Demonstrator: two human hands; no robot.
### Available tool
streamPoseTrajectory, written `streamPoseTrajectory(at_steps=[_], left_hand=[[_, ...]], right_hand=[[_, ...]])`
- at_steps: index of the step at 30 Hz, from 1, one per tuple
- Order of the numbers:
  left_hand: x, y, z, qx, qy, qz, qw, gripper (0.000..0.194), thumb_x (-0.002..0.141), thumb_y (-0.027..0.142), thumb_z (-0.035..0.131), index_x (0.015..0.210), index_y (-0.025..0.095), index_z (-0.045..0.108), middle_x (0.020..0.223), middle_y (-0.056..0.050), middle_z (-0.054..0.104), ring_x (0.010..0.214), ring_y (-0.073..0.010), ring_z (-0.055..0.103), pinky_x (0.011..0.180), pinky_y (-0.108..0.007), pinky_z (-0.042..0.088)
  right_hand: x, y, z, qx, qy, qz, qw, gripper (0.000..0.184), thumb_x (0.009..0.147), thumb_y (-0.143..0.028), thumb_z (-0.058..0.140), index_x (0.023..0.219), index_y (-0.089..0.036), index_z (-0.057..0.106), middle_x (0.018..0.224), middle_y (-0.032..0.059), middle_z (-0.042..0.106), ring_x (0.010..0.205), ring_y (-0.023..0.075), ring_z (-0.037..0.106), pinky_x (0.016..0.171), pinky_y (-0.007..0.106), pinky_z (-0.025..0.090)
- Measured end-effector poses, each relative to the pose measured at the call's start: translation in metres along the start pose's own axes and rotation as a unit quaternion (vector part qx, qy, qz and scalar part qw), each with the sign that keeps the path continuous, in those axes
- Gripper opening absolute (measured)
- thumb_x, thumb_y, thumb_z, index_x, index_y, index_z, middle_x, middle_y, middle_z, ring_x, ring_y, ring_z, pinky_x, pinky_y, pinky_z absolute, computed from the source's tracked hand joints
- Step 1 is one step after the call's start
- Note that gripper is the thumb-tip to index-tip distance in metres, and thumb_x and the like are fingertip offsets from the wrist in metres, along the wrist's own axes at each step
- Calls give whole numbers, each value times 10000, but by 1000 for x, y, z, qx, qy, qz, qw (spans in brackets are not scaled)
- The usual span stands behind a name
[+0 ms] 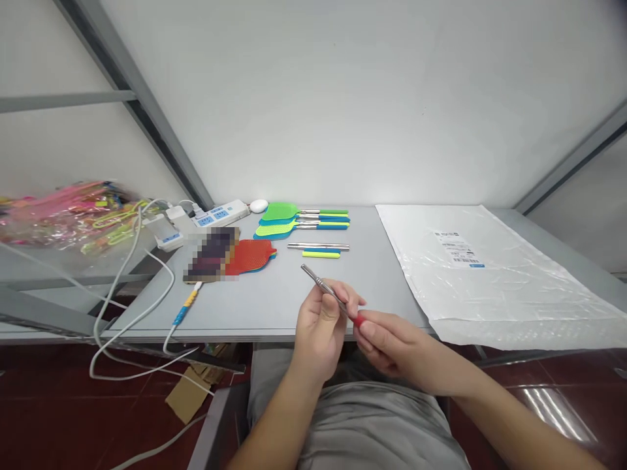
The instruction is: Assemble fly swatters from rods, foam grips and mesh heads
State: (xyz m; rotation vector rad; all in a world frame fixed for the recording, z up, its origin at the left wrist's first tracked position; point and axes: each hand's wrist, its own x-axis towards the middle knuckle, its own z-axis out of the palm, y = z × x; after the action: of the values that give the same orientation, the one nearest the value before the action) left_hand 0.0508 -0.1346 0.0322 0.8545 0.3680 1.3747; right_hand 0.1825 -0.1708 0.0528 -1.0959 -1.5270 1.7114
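Observation:
Just in front of the table edge, my left hand (317, 329) is closed around a thin metal telescopic rod (314, 277), which slants up to the left. My right hand (394, 339) grips the red handle sleeve (359, 320) at the rod's lower end; most of the sleeve is hidden by the fingers. Beyond my hands lie loose metal rods (318, 247) and a yellow-green sleeve (321, 254) beside a blue one. Farther back, several fly swatters (280, 212) with green and blue heads are laid in rows. A red swatter head (251, 256) rests over a blue one on the left.
A pixelated phone-like object (213, 254) with a cable overlaps the red head. Behind it sits a power strip (220, 214) with plugs and a white round object (258, 206). A large white plastic bag (441, 294) covers the right side. Bagged colourful items (73, 215) are at far left.

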Motion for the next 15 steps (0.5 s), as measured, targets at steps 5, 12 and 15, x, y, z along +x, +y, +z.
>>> streamPoseTrajectory(at_steps=[5,12,15], left_hand=[[-1,7,-8,-30,-32,-38,998,368,924,517,544,1061,193,656,632,-21,568,713,-176,561,837,-380,488],[-23,0,-38,-54,11,-46,997,357,908,526,566,776,195,591,534,17,493,617,-157,537,808,-355,467],[-27,-4,-38,-55,49,-17,997,352,943,495,523,744,205,527,510,45,436,631,-152,530,913,-380,428]], right_hand=[[21,21,-5,337,-205,34,918,406,916,-621,479,863,-218,475,521,-126,240,374,53,142,383,199,206],[34,48,10,287,-161,42,943,378,901,-571,556,863,-201,490,522,-121,242,409,54,161,406,197,186],[32,40,17,112,-56,8,992,334,956,-516,489,870,-195,519,608,-73,375,518,78,315,497,200,301]])
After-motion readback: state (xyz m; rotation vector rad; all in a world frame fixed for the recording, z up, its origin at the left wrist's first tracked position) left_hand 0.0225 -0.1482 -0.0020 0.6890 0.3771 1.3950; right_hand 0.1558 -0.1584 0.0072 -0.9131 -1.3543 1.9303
